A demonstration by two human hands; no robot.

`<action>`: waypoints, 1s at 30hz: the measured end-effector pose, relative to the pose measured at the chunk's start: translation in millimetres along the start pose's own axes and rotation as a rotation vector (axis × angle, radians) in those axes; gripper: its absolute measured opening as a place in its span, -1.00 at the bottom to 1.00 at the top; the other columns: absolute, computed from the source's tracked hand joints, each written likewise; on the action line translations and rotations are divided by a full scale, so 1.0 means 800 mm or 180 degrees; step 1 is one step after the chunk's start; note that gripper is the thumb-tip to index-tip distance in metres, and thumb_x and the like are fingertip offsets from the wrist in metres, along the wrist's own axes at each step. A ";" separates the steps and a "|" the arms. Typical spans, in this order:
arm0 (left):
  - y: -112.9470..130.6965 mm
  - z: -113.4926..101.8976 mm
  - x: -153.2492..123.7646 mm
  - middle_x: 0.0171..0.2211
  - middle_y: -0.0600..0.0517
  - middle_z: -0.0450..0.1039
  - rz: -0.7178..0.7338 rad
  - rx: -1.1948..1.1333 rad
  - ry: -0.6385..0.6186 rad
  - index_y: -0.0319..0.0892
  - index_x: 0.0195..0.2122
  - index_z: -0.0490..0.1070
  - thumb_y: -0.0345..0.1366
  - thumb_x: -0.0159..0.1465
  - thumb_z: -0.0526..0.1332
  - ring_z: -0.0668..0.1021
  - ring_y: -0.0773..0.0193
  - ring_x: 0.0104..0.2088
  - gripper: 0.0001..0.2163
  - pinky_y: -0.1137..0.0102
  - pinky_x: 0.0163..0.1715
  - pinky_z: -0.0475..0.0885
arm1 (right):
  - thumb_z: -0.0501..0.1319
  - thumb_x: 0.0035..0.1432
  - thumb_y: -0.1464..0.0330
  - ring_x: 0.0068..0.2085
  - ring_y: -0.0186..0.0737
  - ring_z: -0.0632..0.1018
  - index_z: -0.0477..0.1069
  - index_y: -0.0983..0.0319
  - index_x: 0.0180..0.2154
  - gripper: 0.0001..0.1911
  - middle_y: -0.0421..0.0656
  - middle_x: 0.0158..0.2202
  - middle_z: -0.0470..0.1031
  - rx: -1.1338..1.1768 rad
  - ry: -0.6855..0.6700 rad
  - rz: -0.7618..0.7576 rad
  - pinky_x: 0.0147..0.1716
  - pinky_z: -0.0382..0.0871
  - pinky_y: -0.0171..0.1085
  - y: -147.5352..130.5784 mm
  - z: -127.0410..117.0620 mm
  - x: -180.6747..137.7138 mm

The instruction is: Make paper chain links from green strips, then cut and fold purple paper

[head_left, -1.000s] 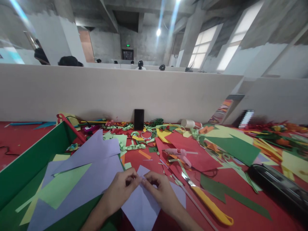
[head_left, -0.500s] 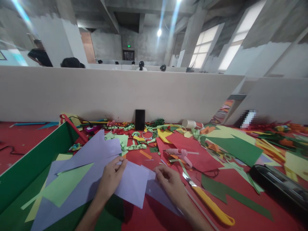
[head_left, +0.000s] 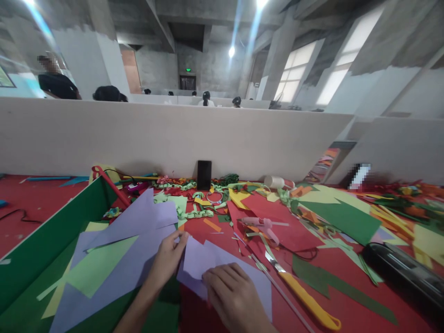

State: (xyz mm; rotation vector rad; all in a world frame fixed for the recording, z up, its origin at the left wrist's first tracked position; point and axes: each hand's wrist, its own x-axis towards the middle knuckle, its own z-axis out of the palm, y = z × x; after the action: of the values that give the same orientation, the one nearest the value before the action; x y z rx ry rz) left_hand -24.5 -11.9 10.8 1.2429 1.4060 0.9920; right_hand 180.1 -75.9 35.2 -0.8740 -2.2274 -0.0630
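My left hand pinches the upper corner of a small purple sheet of paper between thumb and fingertips. With bent fingers held together, my right hand grips the same sheet near its right edge; the thumb is mostly hidden. Behind and to the right of that hand, another purple sheet lies on the red table surface. Left of my left forearm are a large purple sheet and a light green piece of paper.
A yellow-handled knife lies to the right, below a pink glue gun. Beyond are a black case-like object, a propped dark phone and many paper scraps. A green board stands at left; a white partition crosses the back.
My right hand has moved left and down onto the small purple sheet, which now looks tilted or bent. More of the other purple sheet shows. My left hand keeps its pinch.
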 end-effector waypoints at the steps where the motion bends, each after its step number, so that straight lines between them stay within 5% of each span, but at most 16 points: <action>1: 0.000 0.001 0.000 -0.60 0.19 0.22 -0.0028 -0.0024 -0.0062 -0.20 -0.09 0.47 0.45 0.20 0.04 0.28 0.33 -0.64 -0.25 0.45 -0.61 0.15 | 0.08 0.38 0.54 -0.31 -0.23 0.58 0.44 0.18 -0.17 -0.79 -0.18 -0.33 0.61 0.0083 0.0021 0.0146 -0.25 0.33 -0.25 0.001 -0.004 0.000; 4: -0.001 0.001 0.000 -0.49 0.11 0.37 -0.0019 -0.0005 -0.0272 -0.20 -0.02 0.48 0.42 0.24 0.01 0.40 0.27 -0.56 -0.26 0.41 -0.54 0.26 | 0.12 0.37 0.49 -0.33 -0.24 0.58 0.44 0.15 -0.23 -0.82 -0.22 -0.34 0.60 0.0539 0.0039 0.0716 -0.29 0.36 -0.29 0.001 -0.017 0.004; 7: 0.002 -0.011 -0.003 -0.34 0.01 0.53 0.0128 0.0116 -0.0634 -0.20 0.09 0.45 0.25 0.26 0.18 0.52 0.20 -0.39 -0.37 0.38 -0.38 0.36 | 0.12 0.40 0.35 -0.38 -0.27 0.55 0.44 0.16 -0.24 -0.85 -0.21 -0.36 0.58 0.1146 0.0001 0.1519 -0.37 0.39 -0.33 0.010 -0.032 0.009; 12: 0.007 -0.029 -0.012 -0.29 0.02 0.57 0.0393 0.0482 -0.1121 -0.19 0.12 0.45 -0.18 0.22 0.30 0.55 0.21 -0.28 -0.56 0.35 -0.20 0.40 | 0.09 0.41 0.18 -0.41 -0.18 0.57 0.39 0.22 0.02 -0.69 -0.17 -0.38 0.58 0.1000 0.0076 0.2346 -0.40 0.44 -0.26 0.056 -0.053 0.000; 17: 0.011 -0.010 -0.023 -0.21 -0.03 0.55 0.0783 0.1042 -0.1054 -0.16 -0.03 0.55 -0.31 0.31 0.16 0.54 0.16 -0.22 -0.74 0.29 -0.13 0.38 | 0.04 0.38 0.40 0.13 0.05 0.57 0.39 0.18 0.19 -0.60 0.02 0.16 0.55 -0.0546 0.0004 0.1380 0.04 0.46 0.05 0.053 -0.046 -0.020; 21: 0.020 0.002 -0.030 -0.19 -0.02 0.53 0.1093 0.1275 -0.1352 -0.12 -0.25 0.60 -0.37 0.34 0.13 0.56 0.18 -0.15 -0.78 0.32 -0.05 0.38 | 0.10 0.42 0.37 0.29 0.00 0.45 0.28 0.20 0.33 -0.51 -0.03 0.32 0.41 -0.0334 -0.1056 0.0442 0.23 0.36 0.03 0.012 -0.017 -0.020; 25: 0.017 -0.007 -0.044 -0.15 0.00 0.54 0.1176 0.1386 -0.1547 -0.09 -0.22 0.61 -0.38 0.38 0.10 0.57 0.22 -0.13 -0.75 0.36 -0.04 0.41 | 0.14 0.44 0.11 0.37 0.05 0.35 0.18 0.26 0.41 -0.36 -0.01 0.40 0.25 -0.0159 -0.1721 0.0444 0.30 0.31 0.04 0.002 0.001 -0.034; 30: -0.002 -0.023 -0.071 -0.01 -0.02 0.55 0.1352 0.1543 -0.1462 -0.04 0.00 0.55 -0.37 0.43 0.07 0.56 0.19 0.03 -0.72 0.32 0.11 0.41 | 0.03 0.50 0.11 0.41 -0.07 0.28 0.10 0.17 0.45 -0.39 -0.08 0.44 0.16 0.0102 -0.1906 0.0777 0.35 0.24 -0.04 0.017 -0.025 -0.052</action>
State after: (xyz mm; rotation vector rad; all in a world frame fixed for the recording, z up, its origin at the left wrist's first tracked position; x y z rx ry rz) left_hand -42.5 -67.5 21.3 2.0427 1.0627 0.5800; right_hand 221.6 -95.2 20.0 -1.2642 -2.6264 0.3970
